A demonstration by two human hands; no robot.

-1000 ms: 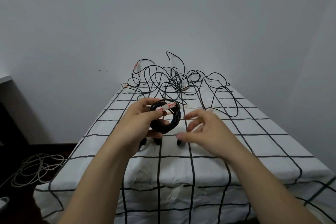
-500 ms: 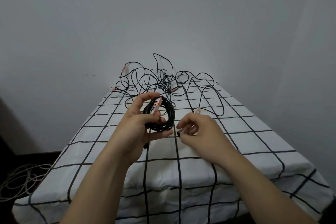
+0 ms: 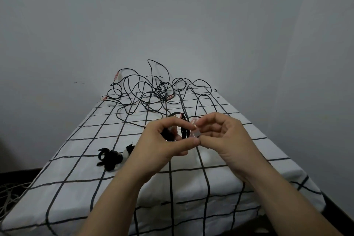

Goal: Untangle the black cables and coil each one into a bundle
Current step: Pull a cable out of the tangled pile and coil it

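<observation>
My left hand (image 3: 162, 143) grips a coiled black cable bundle (image 3: 183, 126) above the middle of the table, its fingers curled round the loops. My right hand (image 3: 222, 136) meets it from the right and pinches a small pale piece (image 3: 195, 132), a clear plug or tie, against the bundle. Most of the coil is hidden behind my fingers. A tangle of loose black cables (image 3: 153, 92) with pale red-marked ends lies at the far end of the table.
The table carries a white cloth with a black grid (image 3: 86, 168). Several small black ties (image 3: 111, 156) lie on it left of my left hand. A pale cable heap (image 3: 9, 193) sits on the floor at the lower left. A grey wall stands close behind.
My right hand has come up from the cloth to the bundle and now pinches the pale piece. The view has shifted left, and the black ties are uncovered.
</observation>
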